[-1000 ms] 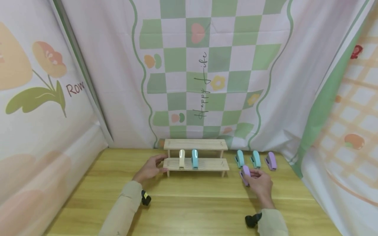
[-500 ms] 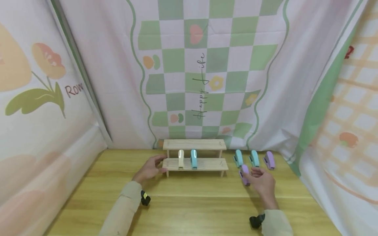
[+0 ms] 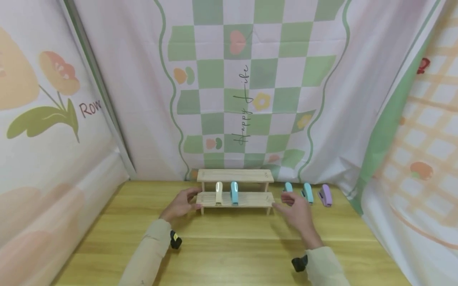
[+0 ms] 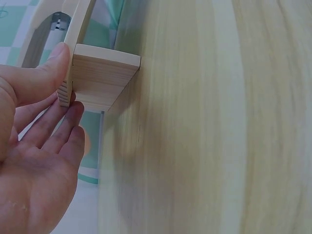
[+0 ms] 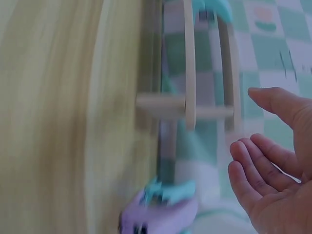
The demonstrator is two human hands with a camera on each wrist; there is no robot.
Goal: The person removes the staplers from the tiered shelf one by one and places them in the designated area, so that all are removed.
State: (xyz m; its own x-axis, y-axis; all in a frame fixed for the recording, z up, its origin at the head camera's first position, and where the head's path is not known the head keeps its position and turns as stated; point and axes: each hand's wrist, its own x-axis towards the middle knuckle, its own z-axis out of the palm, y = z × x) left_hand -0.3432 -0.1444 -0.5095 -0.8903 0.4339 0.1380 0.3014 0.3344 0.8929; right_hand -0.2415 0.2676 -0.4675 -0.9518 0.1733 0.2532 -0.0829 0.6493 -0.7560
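My left hand (image 3: 180,206) pinches the left end of a pale wooden two-tier stand (image 3: 254,198), thumb on top and fingers beneath, as the left wrist view shows. A cream stapler (image 3: 219,194) and a blue stapler (image 3: 234,194) stand on its lower board. My right hand (image 3: 295,210) is empty, with thumb and fingers apart, close to the board's right end. In the right wrist view a purple stapler (image 5: 163,214) lies below this hand on the table; in the head view the hand hides it.
To the right on the wooden table (image 3: 229,254) stand a partly covered teal stapler (image 3: 288,186), another teal stapler (image 3: 307,193) and a second purple stapler (image 3: 326,195). Behind the stand hangs a green-checked curtain (image 3: 239,95); patterned cloth also encloses both sides.
My right hand has let go of the nearer purple stapler and moved left and up toward the stand's right end. The left hand stays at the left end.
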